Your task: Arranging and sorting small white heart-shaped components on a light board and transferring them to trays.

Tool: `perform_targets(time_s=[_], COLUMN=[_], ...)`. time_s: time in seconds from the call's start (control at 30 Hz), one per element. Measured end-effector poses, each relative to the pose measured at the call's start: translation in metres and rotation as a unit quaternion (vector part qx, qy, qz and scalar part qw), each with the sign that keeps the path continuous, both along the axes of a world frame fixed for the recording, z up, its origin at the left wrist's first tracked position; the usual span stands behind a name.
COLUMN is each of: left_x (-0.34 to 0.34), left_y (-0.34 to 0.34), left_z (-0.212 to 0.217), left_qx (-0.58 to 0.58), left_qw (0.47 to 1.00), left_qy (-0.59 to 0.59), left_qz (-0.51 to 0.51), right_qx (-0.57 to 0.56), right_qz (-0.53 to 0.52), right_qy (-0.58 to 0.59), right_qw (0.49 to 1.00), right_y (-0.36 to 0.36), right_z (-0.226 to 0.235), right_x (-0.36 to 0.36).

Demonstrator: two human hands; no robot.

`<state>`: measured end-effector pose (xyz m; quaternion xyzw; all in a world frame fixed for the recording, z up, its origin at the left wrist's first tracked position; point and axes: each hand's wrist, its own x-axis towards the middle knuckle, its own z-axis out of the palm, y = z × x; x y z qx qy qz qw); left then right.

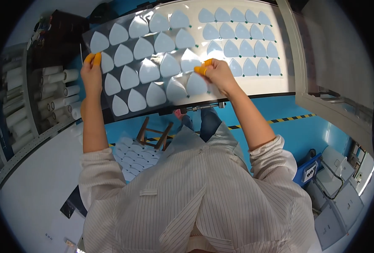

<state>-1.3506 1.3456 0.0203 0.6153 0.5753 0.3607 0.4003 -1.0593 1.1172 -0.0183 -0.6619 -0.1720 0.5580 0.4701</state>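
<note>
a clear sheet (156,58) bearing 4 rows of pale blue rounded-triangular pieces (143,47) is spread over the left part of the worktop (258,84). its left edge is pinched by the left hand (93,75), whose fingertips are drawn together; its right side is likewise pinched by the right hand (220,76). orange finger covers (97,59) are worn on both hands. to the right, 4 more rows of similar shapes (242,31), with small green corners, are laid out. white rolls (62,90) are stacked on the shelving at left, and a wooden stool (154,135) is seen below the worktop.
</note>
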Motion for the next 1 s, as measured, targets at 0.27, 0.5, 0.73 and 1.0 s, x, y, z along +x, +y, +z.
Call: perform_targets(time_s=[0.27, 0.5, 0.73, 1.0], left_x=[0.016, 0.008, 0.024, 0.016], left_y=[0.009, 0.035, 0.033, 0.038], left_z=[-0.032, -0.073, -0.066, -0.09], left_qx=[-0.043, 0.008, 0.069, 0.105], left_qw=[0.998, 0.996, 0.994, 0.99], left_qy=[0.047, 0.072, 0.066, 0.077], left_qz=[-0.013, -0.054, -0.057, -0.062], right_qx=[-0.023, -0.048, -0.046, -0.051], right_qz=[-0.004, 0.053, 0.06, 0.047], right_qy=[-0.066, -0.149, -0.204, -0.222], right_qw=[0.998, 0.986, 0.976, 0.973], right_y=[0.022, 0.03, 0.031, 0.03], right_z=[-0.028, -0.039, -0.036, -0.036], right_x=[0.009, 0.007, 0.007, 0.001])
